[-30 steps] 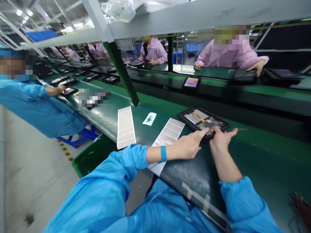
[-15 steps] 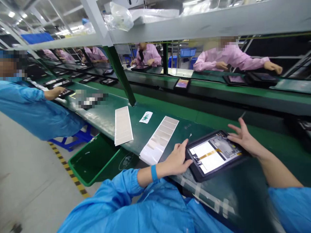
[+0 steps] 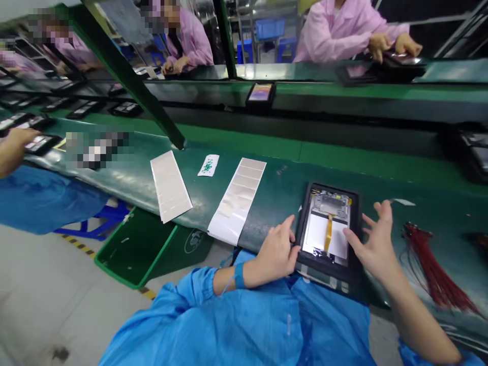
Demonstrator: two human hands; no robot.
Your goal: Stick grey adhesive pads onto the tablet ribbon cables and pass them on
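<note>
An opened tablet (image 3: 328, 229) in a black frame lies on the green bench before me. Its white battery (image 3: 318, 229), an orange ribbon cable (image 3: 328, 233) and a grey metal-covered board (image 3: 331, 204) show inside. My left hand (image 3: 277, 249) grips the frame's left edge, fingertips and thumb against it. On the right side, my right hand (image 3: 375, 244) is open with fingers spread, its thumb over the tablet's edge. A small white strip (image 3: 404, 202) lies just beyond those fingers.
Left of the tablet lie two sticker sheets (image 3: 244, 190) (image 3: 171, 188) and a small green-marked paper (image 3: 208, 165). Red wires (image 3: 434, 269) are bundled at right. A green bin (image 3: 133, 249) stands below the bench. A slanted post (image 3: 129, 76) rises at left; co-workers sit opposite and at left.
The tablet has turned from slanted to nearly upright before me, closer to my body. My right hand has come down from its far corner to its right side. My view has swung down and right.
</note>
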